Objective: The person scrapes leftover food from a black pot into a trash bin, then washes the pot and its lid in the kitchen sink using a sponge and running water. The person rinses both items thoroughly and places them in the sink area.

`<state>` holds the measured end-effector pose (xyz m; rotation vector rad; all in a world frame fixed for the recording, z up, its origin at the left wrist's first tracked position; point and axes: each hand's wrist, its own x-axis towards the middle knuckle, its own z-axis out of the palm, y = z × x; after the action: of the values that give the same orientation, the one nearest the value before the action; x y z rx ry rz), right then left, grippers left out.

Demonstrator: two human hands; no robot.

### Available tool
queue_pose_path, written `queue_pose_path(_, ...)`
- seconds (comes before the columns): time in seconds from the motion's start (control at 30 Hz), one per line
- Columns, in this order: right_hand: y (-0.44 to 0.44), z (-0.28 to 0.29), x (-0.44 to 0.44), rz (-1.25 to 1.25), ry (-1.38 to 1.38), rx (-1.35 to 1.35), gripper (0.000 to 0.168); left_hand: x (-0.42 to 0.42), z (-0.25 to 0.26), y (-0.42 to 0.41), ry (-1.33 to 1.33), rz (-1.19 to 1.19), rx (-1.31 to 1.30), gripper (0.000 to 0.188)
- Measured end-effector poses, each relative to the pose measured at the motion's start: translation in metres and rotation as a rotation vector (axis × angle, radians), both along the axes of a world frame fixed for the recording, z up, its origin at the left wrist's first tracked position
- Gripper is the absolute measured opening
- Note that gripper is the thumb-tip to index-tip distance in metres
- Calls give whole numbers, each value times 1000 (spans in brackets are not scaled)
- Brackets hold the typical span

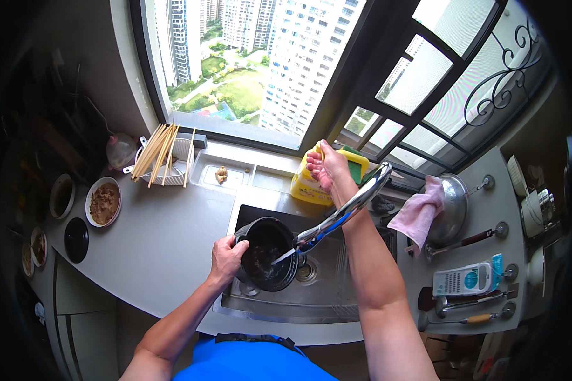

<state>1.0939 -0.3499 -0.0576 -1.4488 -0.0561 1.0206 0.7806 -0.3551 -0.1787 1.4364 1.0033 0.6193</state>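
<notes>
My left hand (228, 257) grips the left side of a dark cooking pot (267, 274) held over the stainless steel sink (291, 307). Water runs from the chrome faucet (345, 209) into the pot, which looks dark inside. My right hand (326, 166) is raised beyond the faucet, at the top of a yellow plastic jug (310, 189), with its fingers curled at the jug's handle area; whether it grips the handle is hard to tell. A green and yellow sponge (355, 170) lies beside that wrist. The sink drain (306, 270) shows right of the pot.
Left on the counter (171, 228) are a bowl of food (103, 202), a black dish (76, 240) and a white basket with chopsticks (167, 174). A clear tray (207, 164) holds ginger. At right are a pink cloth (422, 212), a metal lid (450, 207), a grater (462, 279) and hanging utensils.
</notes>
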Motion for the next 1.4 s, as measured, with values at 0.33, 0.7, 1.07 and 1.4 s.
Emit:
queue_pose_path(0.33,-2,18,-9,-44,-101,-57,48,15,-21,-13,90,-52,82,36)
queue_pose_path(0.7,2,-2,-7,-67,-132,-38,48,13,-47,-20,91,-76,6,37)
queue_pose_path(1.07,-41,0,-35,47,-183,147,56,-1,-70,-19,18,-81,-121,32)
queue_pose_path(1.4,-118,-216,-152,22,599,209,35,-1,-69,-34,-63,-17,-377,21)
